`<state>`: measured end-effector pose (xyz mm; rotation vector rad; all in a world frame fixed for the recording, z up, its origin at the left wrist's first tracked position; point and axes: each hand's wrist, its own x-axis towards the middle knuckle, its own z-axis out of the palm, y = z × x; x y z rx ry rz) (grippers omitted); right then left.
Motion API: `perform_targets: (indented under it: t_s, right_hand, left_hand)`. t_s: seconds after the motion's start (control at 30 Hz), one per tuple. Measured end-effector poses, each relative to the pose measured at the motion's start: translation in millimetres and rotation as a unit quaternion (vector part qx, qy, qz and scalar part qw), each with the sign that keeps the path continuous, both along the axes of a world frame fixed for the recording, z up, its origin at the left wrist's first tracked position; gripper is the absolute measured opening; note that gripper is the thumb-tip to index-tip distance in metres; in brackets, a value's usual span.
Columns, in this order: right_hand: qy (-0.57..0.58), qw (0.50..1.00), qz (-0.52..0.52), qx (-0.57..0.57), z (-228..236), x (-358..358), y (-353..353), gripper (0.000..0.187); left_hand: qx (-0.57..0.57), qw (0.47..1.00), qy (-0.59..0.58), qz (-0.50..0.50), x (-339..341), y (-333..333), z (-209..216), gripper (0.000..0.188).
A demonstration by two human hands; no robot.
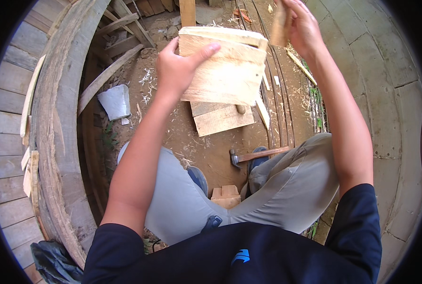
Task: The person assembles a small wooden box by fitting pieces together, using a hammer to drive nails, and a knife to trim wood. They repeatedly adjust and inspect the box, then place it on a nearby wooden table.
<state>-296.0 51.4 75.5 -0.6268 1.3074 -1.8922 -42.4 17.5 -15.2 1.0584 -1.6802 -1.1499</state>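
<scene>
The board (225,71) lies far of centre, long axis left to right. The left hand (177,70) is nearer: it grips the left edge, thumb across the upper face. The right hand (306,29), to the far right and apart from the board, grasps a brown wooden piece (280,26); its full shape is not visible. A block (224,123) projects below the board's near edge. The hammer (263,154) rests nearer, clear of both hands.

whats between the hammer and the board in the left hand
The head view shows a pale wooden block, then brown dirt, between the board and the hammer.
</scene>
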Motion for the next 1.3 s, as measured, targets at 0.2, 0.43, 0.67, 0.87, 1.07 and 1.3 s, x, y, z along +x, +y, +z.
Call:
perform_targets:
  t_s: [0.2,0.43,0.67,0.87,1.07,1.3]
  right_hand:
    - [0.171,0.898,0.401,0.055,49,-23,38,0.022]
    - [0.571,0.8,0.182,0.018,-27,21,14,0.032]
    - [0.62,0.765,0.171,0.04,-25,18,17,0.026]
    - [0.643,0.746,0.17,0.018,-23,16,17,0.023]
    - [0.651,0.737,0.179,0.027,-22,13,16,0.022]
    - [0.61,0.757,0.225,0.063,-22,3,16,0.022]
  left_hand:
    - [0.024,0.998,-0.008,0.062,3,-13,0,0.072]
    - [0.057,0.995,0.003,0.084,6,-18,-3,0.072]
    - [0.104,0.993,0.02,0.053,2,-11,5,0.066]
    - [0.126,0.992,-0.012,0.02,2,-7,13,0.066]
    - [0.119,0.992,-0.032,0.014,2,-12,3,0.064]
    - [0.1,0.994,-0.027,0.018,-1,-12,0,0.067]
